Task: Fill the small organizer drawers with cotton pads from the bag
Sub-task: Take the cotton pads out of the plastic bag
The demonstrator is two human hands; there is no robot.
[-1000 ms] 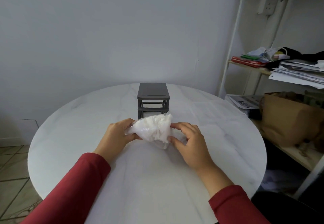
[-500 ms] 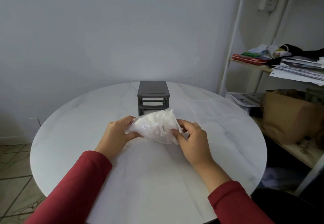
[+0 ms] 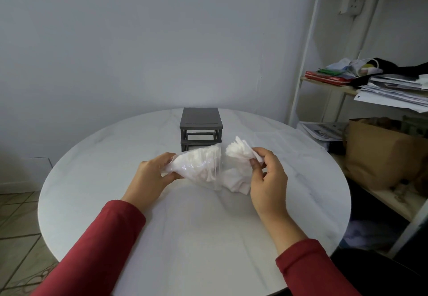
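A clear plastic bag [image 3: 194,168] full of white cotton pads lies on its side above the table, its closed end gripped by my left hand [image 3: 152,177]. My right hand [image 3: 266,177] pinches a bunch of cotton pads [image 3: 239,150] just outside the bag's mouth. More loose cotton pads [image 3: 236,182] lie spilled on the table under that hand. Behind the bag stands the small dark grey organizer [image 3: 201,127]. Its stacked drawers stick out toward me; the lower one is partly hidden by the bag.
The round white marble table [image 3: 185,237] has free surface in front of me and on both sides. A white shelf unit [image 3: 305,52] at the right holds papers, a red book and a brown paper bag [image 3: 379,154]. A tiled floor shows at the left.
My right hand has pulled a bunch of cotton pads out of the bag and moved right and slightly up. Some pads now lie on the table. The left hand keeps its grip.
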